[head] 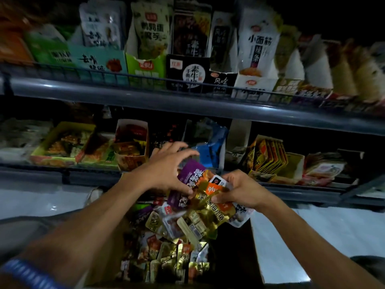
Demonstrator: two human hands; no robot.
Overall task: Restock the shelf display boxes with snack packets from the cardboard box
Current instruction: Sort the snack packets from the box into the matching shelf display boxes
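Observation:
A cardboard box [108, 247] below me is full of mixed snack packets [170, 253]. Above it my right hand [239, 189] grips a fanned bundle of gold and white packets [210, 213]. My left hand [166, 170] pinches a purple packet [188, 171] at the top of that bundle, its fingers arched over it. Both hands hover in front of the lower shelf, where open display boxes [133, 151] stand in a row. A blue packet [210, 153] leans in a display box just behind my left hand.
The upper shelf [187, 101] carries tall display boxes of packets behind a wire rail. A yellow tray [62, 142] of packets sits at the lower left, and a box of orange packets [268, 157] at the lower right. Pale floor shows on both sides.

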